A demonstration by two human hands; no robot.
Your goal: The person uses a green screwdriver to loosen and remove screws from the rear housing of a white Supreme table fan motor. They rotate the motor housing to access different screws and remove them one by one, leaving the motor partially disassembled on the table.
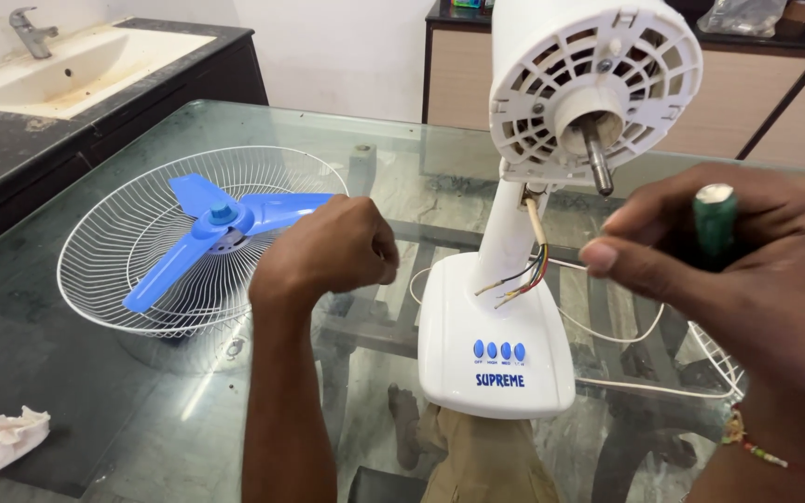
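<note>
A white table fan body (500,326) stands on the glass table (123,410), its motor housing (589,84) bare with the metal shaft (598,163) sticking out. Coloured wires (524,279) hang loose from its neck. My right hand (747,270) is close to the camera, gripping a green-handled screwdriver (716,224), fingertips near the wires. My left hand (333,247) is closed into a fist left of the fan base; whether it holds anything is hidden. A white wire fan guard (142,270) lies to the left with blue fan blades (221,228) resting in it.
A crumpled white cloth (6,438) lies at the table's near left. A thin white cord (626,335) and another guard's edge (719,359) lie right of the base. A sink with tap (67,61) is at far left; wooden cabinets (775,102) stand behind.
</note>
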